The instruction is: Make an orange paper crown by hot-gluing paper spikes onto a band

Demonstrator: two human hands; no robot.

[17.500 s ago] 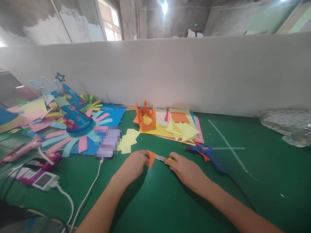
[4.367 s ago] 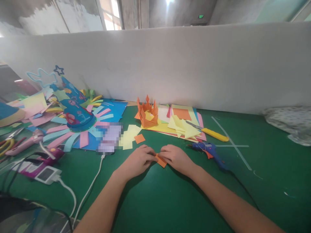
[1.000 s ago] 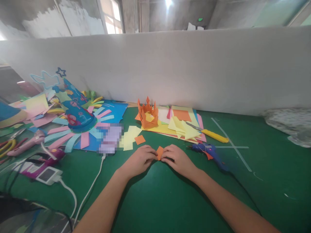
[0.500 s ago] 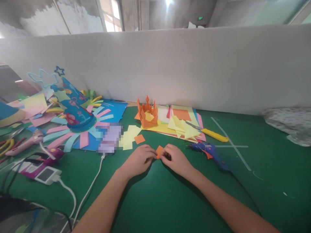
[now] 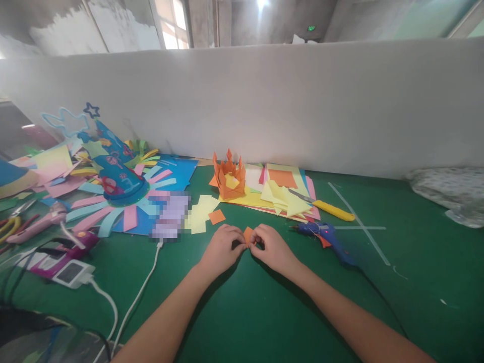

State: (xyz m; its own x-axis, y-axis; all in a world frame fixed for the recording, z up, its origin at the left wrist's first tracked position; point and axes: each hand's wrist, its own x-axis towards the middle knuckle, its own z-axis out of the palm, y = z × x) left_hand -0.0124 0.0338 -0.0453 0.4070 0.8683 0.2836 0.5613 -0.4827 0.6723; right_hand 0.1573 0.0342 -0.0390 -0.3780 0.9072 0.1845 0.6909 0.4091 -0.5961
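Note:
A small orange square of paper [image 5: 248, 233] is pinched between my two hands, just above the green table. My left hand [image 5: 226, 247] grips its left side, fingers curled and thumb pressed in. On its right side my right hand [image 5: 269, 245] pinches it between thumb and fingers. My fingertips hide most of the paper's lower part. Another orange paper square [image 5: 217, 217] lies flat a little beyond my left hand, beside pale yellow paper pieces [image 5: 200, 214]. Farther back stands an orange folded-paper crown [image 5: 229, 181] on stacked coloured sheets.
A yellow utility knife [image 5: 335, 209] rests partly on yellow paper [image 5: 297, 205]. The blue glue gun [image 5: 333, 242] lies right of my hands, its cord trailing forward. At left are a decorated blue cone hat [image 5: 119, 171], a phone [image 5: 170, 217] on a white cable, scissors [image 5: 11, 227] and a power strip [image 5: 56, 267].
Earlier my right hand held the utility knife against orange paper; the knife now lies at the right. Since then both hands have taken the small square, and their fingers have lately curled tighter.

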